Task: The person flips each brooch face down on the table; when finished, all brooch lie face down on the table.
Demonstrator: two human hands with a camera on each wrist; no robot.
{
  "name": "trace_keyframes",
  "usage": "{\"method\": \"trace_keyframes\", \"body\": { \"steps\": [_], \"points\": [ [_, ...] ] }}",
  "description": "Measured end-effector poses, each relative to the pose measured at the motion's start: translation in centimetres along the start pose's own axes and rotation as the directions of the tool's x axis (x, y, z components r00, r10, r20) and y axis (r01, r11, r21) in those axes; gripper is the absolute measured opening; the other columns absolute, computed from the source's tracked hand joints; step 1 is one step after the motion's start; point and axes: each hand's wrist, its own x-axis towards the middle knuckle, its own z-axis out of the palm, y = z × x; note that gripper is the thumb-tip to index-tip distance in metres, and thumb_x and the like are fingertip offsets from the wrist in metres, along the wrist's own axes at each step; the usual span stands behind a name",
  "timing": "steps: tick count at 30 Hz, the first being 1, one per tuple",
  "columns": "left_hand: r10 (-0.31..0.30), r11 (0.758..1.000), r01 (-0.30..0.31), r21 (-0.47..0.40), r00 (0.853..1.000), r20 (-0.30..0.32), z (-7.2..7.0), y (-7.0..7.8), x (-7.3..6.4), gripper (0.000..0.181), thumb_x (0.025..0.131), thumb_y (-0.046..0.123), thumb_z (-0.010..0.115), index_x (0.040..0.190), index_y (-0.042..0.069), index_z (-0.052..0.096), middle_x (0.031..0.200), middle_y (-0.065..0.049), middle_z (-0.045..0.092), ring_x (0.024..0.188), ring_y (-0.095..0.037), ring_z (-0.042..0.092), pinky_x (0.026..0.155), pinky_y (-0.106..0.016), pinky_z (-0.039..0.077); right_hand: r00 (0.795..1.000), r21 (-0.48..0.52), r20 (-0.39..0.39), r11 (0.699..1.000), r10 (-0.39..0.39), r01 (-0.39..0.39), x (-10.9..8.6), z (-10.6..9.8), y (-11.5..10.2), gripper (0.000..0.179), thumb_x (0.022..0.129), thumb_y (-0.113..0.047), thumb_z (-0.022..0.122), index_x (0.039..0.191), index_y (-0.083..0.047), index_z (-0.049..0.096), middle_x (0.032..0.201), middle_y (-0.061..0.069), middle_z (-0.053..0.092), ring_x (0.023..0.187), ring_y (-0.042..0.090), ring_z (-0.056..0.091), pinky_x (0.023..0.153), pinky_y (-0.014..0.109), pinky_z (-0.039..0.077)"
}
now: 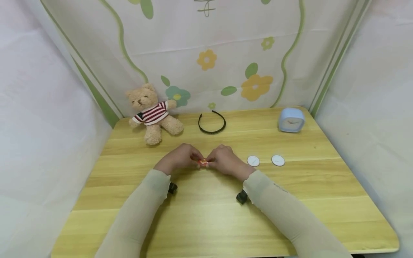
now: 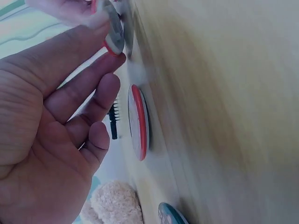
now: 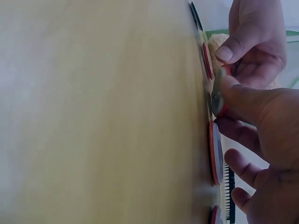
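A small round badge with a red, patterned face is held between both hands over the middle of the table. My left hand pinches its left side with thumb and fingertips. Its right side is pinched by my right hand. The left wrist view shows the badge's grey back and red rim, with the left hand's other fingers loosely bent. Seen from the right wrist, the badge tilts on edge close over the table, partly covered by the right thumb.
Two white discs lie right of the hands. A red-rimmed disc and a teal one lie on the left, hidden from the head view. Behind are a teddy bear, a black headband and a blue clock.
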Motion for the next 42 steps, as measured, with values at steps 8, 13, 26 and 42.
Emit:
{"method": "trace_keyframes", "body": {
  "steps": [8,13,26,42],
  "points": [
    [0.020,1.000,-0.019,0.014,0.999,-0.042,-0.5,-0.1,-0.3,0.018,0.105,0.016,0.075,0.116,0.022,0.087,0.107,0.001,0.084,0.086,-0.012,0.074,0.082,-0.036,0.062,1.000,0.151,0.004,0.988,0.029,-0.029,0.2,-0.2,0.8,0.022,0.110,-0.030,0.068,0.119,-0.023,0.086,0.118,-0.001,0.083,0.107,0.019,0.074,0.103,0.046,0.057],
    [-0.022,0.997,0.018,-0.073,0.998,-0.051,-0.6,0.0,-0.4,0.021,0.107,0.014,0.071,0.115,0.024,0.088,0.083,-0.006,0.078,0.052,-0.012,0.045,0.058,-0.029,0.044,0.998,0.245,-0.009,0.968,0.060,-0.056,0.3,-0.2,0.6,0.011,0.104,-0.018,0.076,0.113,-0.024,0.075,0.116,-0.004,0.078,0.114,0.024,0.070,0.098,0.046,0.059],
    [-0.025,0.995,0.020,-0.100,0.998,-0.052,-0.2,0.0,0.4,0.012,0.105,0.015,0.075,0.112,0.023,0.082,0.103,0.004,0.080,0.070,-0.014,0.062,0.070,-0.033,0.054,1.000,0.236,0.015,0.972,0.020,-0.023,0.6,-0.2,0.9,0.033,0.100,-0.012,0.080,0.126,-0.029,0.068,0.110,-0.007,0.075,0.110,0.019,0.064,0.098,0.046,0.055],
    [-0.015,0.998,0.015,-0.055,1.000,-0.013,0.5,-0.6,0.4,0.021,0.096,0.009,0.084,0.112,0.022,0.080,0.105,0.008,0.077,0.098,-0.015,0.068,0.091,-0.038,0.058,0.996,0.263,0.087,0.964,0.000,-0.023,1.0,-0.3,1.4,0.025,0.097,-0.018,0.085,0.121,-0.023,0.081,0.116,-0.012,0.078,0.118,0.017,0.065,0.113,0.047,0.049]
  ]
}}
